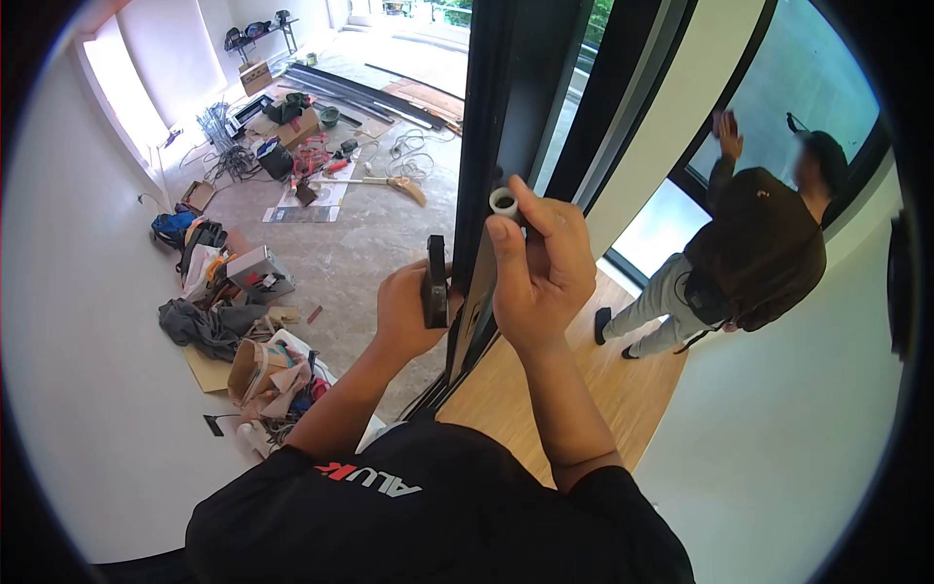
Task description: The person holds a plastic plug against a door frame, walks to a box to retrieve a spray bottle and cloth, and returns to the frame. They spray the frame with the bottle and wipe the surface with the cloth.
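Between finger and thumb, my right hand (547,268) pinches a small white round piece (503,202) with a dark hollow centre, close against the black door frame (501,117). Lower and to the left, my left hand (404,307) is closed at a black handle-like piece (437,282) by the edge of the frame; its fingertips are hidden behind that piece. A metal strip (474,302) runs down the frame's edge between my two hands.
To the right, a person (764,243) reaches one raised hand to a window. Tools, cables and boxes (292,122) lie on the grey floor at left, with a broom (404,187). Bags and cloths (209,326) line the left wall. Long dark profiles (360,92) lie farther back.
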{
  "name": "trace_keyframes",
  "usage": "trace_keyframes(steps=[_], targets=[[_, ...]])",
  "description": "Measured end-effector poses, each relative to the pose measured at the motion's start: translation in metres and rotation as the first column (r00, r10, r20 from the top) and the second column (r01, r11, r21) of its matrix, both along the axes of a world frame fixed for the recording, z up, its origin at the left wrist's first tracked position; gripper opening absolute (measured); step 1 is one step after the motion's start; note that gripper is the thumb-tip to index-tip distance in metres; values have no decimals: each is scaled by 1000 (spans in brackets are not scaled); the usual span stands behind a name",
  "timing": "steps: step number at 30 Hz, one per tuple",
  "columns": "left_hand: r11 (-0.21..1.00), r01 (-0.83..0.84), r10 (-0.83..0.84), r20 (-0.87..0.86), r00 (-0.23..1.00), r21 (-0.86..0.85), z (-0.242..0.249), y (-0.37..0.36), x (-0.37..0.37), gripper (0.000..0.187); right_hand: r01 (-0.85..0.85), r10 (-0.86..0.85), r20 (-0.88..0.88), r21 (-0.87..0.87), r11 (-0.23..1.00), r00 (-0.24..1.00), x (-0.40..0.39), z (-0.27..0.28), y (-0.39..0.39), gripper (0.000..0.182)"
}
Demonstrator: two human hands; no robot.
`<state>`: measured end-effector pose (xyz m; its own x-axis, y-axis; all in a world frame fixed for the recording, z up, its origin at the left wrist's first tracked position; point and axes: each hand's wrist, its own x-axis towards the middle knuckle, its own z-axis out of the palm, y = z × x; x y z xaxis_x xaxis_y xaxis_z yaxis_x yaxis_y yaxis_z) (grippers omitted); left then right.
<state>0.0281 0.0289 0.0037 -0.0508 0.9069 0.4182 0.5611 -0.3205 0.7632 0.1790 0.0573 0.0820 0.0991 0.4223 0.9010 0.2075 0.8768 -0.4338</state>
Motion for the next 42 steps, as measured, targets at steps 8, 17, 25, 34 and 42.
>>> trace_keyframes(steps=[8,17,25,34,42], targets=[[1000,-30,30,34,999,4,3,-4,3,28,-847,566,-670,-187,497,480,15,1,0,35],[999,4,-7,51,999,44,-2,-2,1,28,-194,164,-224,-119,974,961,15,-5,-7,34],[999,14,-17,58,998,44,-1,-3,-1,28,-155,149,-235,-6,988,961,-12,-19,9,25],[999,8,-9,15,1000,41,1,-2,0,26,-97,79,-215,-72,993,973,-11,-10,7,24],[1000,-4,4,-11,1000,24,-5,-10,1,25,-197,194,-106,-19,980,975,-3,3,13,24]])
